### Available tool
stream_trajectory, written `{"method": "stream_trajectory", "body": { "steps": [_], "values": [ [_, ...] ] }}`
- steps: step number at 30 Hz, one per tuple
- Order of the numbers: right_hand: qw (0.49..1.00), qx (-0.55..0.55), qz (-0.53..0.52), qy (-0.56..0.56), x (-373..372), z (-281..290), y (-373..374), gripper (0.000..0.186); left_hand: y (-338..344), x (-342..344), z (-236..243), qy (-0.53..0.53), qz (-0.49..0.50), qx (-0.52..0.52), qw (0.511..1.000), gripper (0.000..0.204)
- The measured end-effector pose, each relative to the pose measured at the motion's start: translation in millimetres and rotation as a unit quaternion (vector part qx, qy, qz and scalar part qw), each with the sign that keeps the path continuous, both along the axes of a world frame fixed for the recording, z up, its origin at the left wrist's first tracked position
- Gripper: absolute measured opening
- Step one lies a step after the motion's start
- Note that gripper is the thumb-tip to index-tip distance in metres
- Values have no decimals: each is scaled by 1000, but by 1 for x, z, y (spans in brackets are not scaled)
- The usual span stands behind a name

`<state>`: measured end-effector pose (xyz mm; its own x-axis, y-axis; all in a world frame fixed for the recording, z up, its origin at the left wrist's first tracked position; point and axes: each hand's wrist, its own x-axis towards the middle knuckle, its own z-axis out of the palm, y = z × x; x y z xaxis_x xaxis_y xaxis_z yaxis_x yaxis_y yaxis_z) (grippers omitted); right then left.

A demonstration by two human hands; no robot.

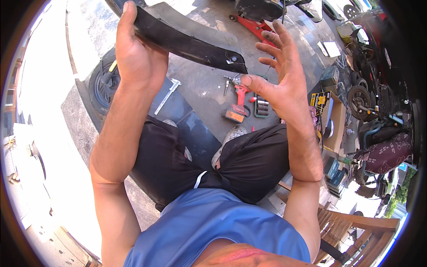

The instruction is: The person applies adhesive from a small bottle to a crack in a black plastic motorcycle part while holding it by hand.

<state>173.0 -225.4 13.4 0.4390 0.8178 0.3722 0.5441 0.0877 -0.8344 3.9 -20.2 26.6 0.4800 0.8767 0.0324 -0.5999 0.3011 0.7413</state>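
My left hand [143, 62] is closed around the left end of a long, curved black plastic panel [189, 43], with the thumb along its near edge. The panel is raised in front of me and slopes down to the right; a small round fastener or hole shows near its right end. Its far left end runs out of view. My right hand [287, 86] stands just beside the panel's right tip, fingers spread and smudged dark, holding nothing. Whether the right thumb touches the tip, I cannot tell.
On the ground lie a caliper [168, 96], a red cordless drill [240, 99] and a tray of sockets [262, 108]. A wheel [98, 91] is at the left. Beyond is a red floor jack [252, 27]. To the right stand a cardboard box [338, 127] and a wooden bench [371, 222].
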Motion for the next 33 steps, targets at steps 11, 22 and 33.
{"method": "stream_trajectory", "body": {
  "steps": [11,22,33],
  "values": [
    [986,97,-84,103,100,-22,-71,82,16,-28,-12,32,-60,63,996,34],
    [823,-129,-509,217,45,-381,-187,52,53,-63,-17,94,6,21,995,33],
    [864,-328,-379,-46,102,-465,-97,52,26,-83,-21,130,101,-8,986,37]
  ]
}}
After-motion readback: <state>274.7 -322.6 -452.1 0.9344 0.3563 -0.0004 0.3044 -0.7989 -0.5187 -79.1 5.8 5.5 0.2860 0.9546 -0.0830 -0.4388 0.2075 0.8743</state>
